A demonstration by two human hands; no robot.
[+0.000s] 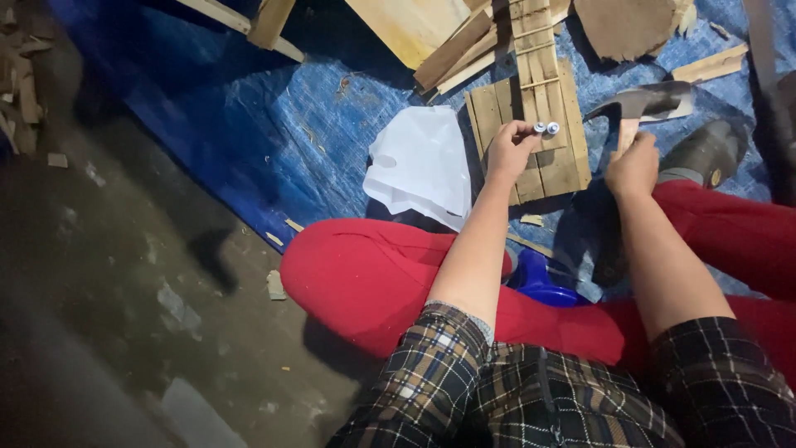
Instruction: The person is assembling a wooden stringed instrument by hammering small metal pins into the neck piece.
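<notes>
My left hand (507, 149) pinches small shiny nails (546, 128) against a little pallet of wooden slats (557, 162) lying on a blue tarp (315, 124). My right hand (632, 168) grips the wooden handle of a hatchet-like hammer (645, 103), whose metal head hangs just right of the slats. A narrow slatted strip (534, 41) lies across the top of the pallet. Both forearms reach out over my red trouser legs (373, 282).
A white plastic sheet (423, 162) lies left of the pallet. Loose wood strips and boards (452, 50) and a piece of brown cardboard (622, 25) sit at the top. A blue stool edge (543, 282) shows between my legs, a dark shoe (705, 149) at right, and dirty concrete floor (108, 290) at left.
</notes>
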